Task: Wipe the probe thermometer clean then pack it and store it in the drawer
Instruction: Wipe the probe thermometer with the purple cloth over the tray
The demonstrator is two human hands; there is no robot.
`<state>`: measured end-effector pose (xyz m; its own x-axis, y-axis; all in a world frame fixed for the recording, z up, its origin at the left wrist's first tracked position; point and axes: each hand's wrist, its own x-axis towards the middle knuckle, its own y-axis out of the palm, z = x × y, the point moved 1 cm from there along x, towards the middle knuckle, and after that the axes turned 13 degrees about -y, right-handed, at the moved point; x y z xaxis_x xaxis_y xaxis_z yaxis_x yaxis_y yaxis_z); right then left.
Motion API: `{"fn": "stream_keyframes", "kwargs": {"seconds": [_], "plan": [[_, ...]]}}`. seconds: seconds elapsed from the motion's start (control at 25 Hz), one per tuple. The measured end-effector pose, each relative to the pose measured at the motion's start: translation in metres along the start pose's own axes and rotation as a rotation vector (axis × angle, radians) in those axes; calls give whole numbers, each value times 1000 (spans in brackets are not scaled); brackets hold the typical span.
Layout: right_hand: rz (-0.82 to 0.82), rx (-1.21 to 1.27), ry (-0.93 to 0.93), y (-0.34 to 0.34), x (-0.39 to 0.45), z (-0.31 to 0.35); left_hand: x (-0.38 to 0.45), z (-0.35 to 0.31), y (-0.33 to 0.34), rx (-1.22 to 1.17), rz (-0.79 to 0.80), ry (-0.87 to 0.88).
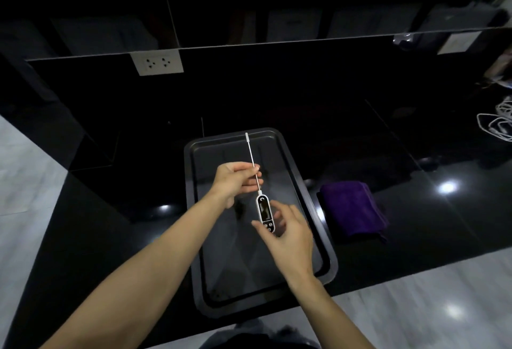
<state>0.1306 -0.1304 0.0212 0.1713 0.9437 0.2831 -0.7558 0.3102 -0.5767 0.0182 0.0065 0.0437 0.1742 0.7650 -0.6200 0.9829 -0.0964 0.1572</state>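
The probe thermometer (264, 211) has a black and white body with a screen and buttons, and a long thin metal probe pointing away from me. It is held above a black tray (327, 260). My left hand (234, 182) pinches the probe near its middle between thumb and fingers. My right hand (288, 235) holds the lower end of the body, fingers curled around the button end. A folded purple cloth (353, 210) lies on the black counter just right of the tray, apart from both hands.
The glossy black counter (415, 224) has a raised back wall with a white power socket (157, 62). White cables (498, 123) lie coiled at the far right edge. Light floor tiles show beyond the counter's left and front edges.
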Motion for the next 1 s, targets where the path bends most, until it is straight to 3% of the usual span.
{"fn": "stream_keyframes", "kwargs": {"seconds": [0.12, 0.24, 0.4, 0.6, 0.8, 1.0], "plan": [[-100, 30, 48, -40, 15, -25, -6, -5, 5, -7, 10, 33], [-152, -201, 151, -93, 39, -72, -13, -8, 13, -23, -7, 49], [46, -354, 393, -129, 58, -118, -18, -12, 25, -18, -23, 62], [218, -361, 493, -130, 67, -134, -22, -5, 41, -16, -65, 78], [204, -143, 607, -133, 76, -136, -24, -2, 46, -8, -97, 84], [194, 261, 705, -144, 84, -123, -25, -4, 38, 1, -113, 79]]}}
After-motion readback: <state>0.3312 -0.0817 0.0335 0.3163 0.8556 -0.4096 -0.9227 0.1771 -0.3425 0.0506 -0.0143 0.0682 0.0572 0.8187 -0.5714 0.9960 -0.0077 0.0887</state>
